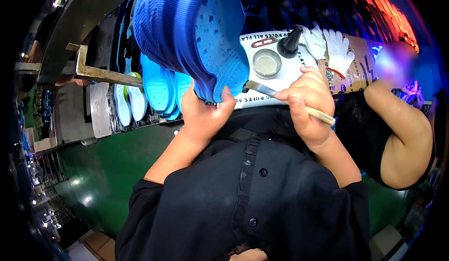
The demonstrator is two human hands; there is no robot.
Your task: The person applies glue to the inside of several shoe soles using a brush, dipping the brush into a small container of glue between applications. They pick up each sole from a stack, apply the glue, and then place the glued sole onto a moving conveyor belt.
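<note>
My left hand grips the near end of a blue foam shoe sole, thumb on its inner face and fingers behind. The sole is tilted up, with thick ridged side walls and small marks on its inner face. A paintbrush with a pale wooden handle is pinched in my right hand. Its dark bristles are at the sole's right edge, by the near end; whether they touch is hard to tell. Just beyond the brush, a round glass jar of cloudy liquid stands on a white printed sheet.
Past the jar are red-handled snips, a black cone-tipped bottle and white gloves on cardboard. More blue soles lie at left, near a metal bar. Another person's arm is close on the right.
</note>
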